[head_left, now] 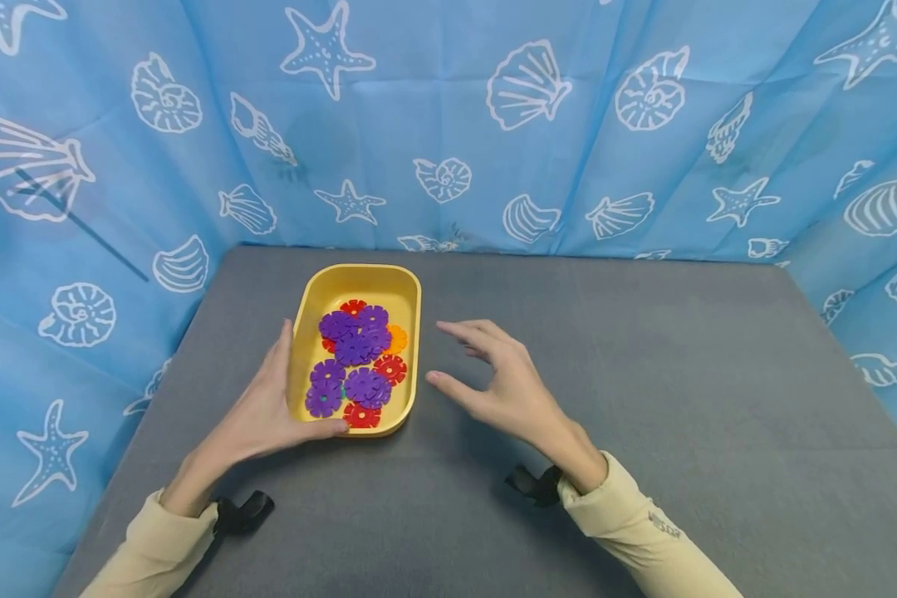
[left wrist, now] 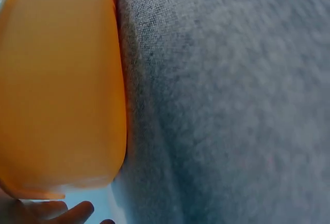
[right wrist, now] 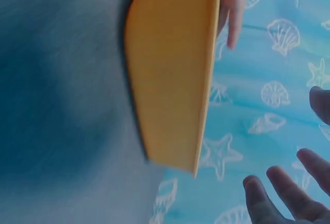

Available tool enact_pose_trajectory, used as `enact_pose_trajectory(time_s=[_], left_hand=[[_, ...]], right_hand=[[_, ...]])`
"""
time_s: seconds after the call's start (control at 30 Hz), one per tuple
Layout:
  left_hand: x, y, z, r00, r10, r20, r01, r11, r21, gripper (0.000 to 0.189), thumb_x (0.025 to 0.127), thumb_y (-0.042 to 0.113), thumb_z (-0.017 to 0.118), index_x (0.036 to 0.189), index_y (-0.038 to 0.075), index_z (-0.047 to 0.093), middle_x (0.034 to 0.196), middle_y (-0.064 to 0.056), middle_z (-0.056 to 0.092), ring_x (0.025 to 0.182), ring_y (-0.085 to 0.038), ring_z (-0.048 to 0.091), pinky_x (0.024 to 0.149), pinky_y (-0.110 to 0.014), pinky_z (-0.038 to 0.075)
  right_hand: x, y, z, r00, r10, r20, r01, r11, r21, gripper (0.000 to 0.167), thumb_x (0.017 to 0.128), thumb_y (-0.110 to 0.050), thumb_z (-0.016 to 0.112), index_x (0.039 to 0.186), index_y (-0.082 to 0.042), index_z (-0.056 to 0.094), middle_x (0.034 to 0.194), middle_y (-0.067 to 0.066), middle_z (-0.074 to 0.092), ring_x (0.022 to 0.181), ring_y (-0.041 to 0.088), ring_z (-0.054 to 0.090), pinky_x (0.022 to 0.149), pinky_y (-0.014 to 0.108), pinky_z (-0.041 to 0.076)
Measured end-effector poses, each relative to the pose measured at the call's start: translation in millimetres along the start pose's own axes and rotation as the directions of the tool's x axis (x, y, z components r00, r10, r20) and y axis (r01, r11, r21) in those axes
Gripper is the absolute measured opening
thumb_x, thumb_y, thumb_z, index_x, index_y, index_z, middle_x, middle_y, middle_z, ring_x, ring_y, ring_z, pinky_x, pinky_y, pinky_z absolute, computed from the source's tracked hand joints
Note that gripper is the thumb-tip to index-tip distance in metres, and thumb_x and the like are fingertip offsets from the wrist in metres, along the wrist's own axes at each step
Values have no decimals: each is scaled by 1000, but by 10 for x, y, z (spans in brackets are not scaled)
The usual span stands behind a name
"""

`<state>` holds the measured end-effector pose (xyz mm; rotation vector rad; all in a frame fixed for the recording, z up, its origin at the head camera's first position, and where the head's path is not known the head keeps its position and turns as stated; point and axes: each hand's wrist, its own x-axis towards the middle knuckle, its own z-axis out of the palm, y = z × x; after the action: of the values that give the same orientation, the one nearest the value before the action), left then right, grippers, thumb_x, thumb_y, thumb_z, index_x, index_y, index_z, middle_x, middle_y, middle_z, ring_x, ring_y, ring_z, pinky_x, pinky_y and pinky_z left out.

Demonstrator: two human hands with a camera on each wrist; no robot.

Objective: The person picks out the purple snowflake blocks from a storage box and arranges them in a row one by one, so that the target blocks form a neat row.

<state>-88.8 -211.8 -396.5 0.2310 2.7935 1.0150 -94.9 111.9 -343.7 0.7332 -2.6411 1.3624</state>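
A yellow tray (head_left: 357,281) with a raised rim rests on the grey table, holding several flat, notched flower-shaped discs. Most are purple discs (head_left: 354,346), with red discs (head_left: 390,370) and an orange disc (head_left: 397,340) among them. My left hand (head_left: 272,407) holds the tray's near left corner, thumb at the near rim and fingers along the left wall. To the right of the tray my right hand (head_left: 504,378) hovers with nothing in it, thumb and fingers spread apart. The right wrist view shows the tray's outer wall (right wrist: 167,74) and my right fingers (right wrist: 291,193) apart from it.
The grey cloth-covered table (head_left: 643,374) extends far to the right of the tray. Behind it and along both sides hangs a blue curtain (head_left: 396,116) printed with white shells and starfish. Black wrist straps (head_left: 242,513) show at both cuffs.
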Motion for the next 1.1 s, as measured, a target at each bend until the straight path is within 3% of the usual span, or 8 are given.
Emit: enact_pose_trajectory(time_s=[0.13,0.33,0.53,0.7,0.87,1.0,1.1], left_hand=[[18,-6,23,1000,20,8,-20,1000,0,144,71,58,87,164,18,-16,170,-23,10,150,-48,28,109,-73,39],[26,-23,42,1000,17,22,-17,1000,0,140,74,60,84,164,17,-14,168,-25,13,145,-48,34,106,-69,45],[12,-39,51,1000,10,27,-9,1000,-17,136,76,58,82,164,18,-14,168,-24,14,144,-47,36,105,-67,47],[-1,-44,39,1000,3,27,-3,1000,-2,138,76,60,82,164,17,-15,168,-24,14,145,-47,35,106,-68,46],[-5,-38,29,1000,-3,31,3,1000,5,139,76,60,82,163,16,-17,169,-25,11,147,-50,31,109,-70,42],[-4,-24,32,999,-10,42,10,1000,-4,140,76,59,83,163,15,-17,169,-26,9,149,-51,29,111,-70,40],[-7,-9,26,999,-25,49,26,1000,-18,138,76,58,83,163,17,-17,169,-25,9,149,-51,29,110,-69,41]], right_hand=[[182,-76,194,997,-10,72,1,993,117,56,87,-22,83,138,-11,63,131,6,67,123,21,65,104,37,56],[359,-110,511,982,-27,186,-23,965,263,57,86,-18,83,139,-9,62,135,10,65,124,29,65,102,48,56],[508,-55,752,963,-58,263,-22,956,293,58,85,-17,85,137,-4,63,133,17,65,121,35,66,99,50,58],[607,-59,848,952,-66,298,-1,975,222,57,84,-18,86,134,-3,65,132,16,68,121,33,66,99,46,59],[684,-94,924,927,-56,371,47,998,35,57,84,-22,86,134,-4,67,130,12,70,118,27,66,99,35,58],[697,-107,978,905,3,426,69,986,-152,62,83,-27,87,137,-8,66,129,8,69,117,20,64,98,25,57],[692,-116,1011,903,40,428,71,969,-238,63,82,-30,87,138,-9,65,130,7,68,114,17,63,96,22,57]])
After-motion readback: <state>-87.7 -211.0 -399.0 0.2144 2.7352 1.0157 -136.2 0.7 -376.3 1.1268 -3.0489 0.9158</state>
